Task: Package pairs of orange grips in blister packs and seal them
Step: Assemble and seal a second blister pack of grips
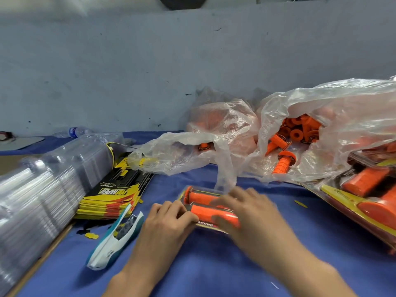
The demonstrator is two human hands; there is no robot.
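Left hand (169, 219) pinches the left end of the blister pack (205, 225), fingers curled over its edge. Right hand (242, 211) lies across the top, fingers fairly straight (motion blur, contact detail unclear). Pack lies flat on blue cloth (214, 266), long axis left–right, with 2 orange grips (201, 197) side by side, flanges leftward. Left of pack: 1 stapler (115, 239), 1 card stack (111, 196), 1 stack of clear shells (42, 185). Behind pack: plastic bags (342, 108) with loose grips (284, 162), uncounted. Right of pack: finished packs (364, 185).

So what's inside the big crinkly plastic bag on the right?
Loose orange grips show piled together at the open mouth of the plastic bag. Deeper in, the cloudy plastic covers the rest, so their number cannot be told.
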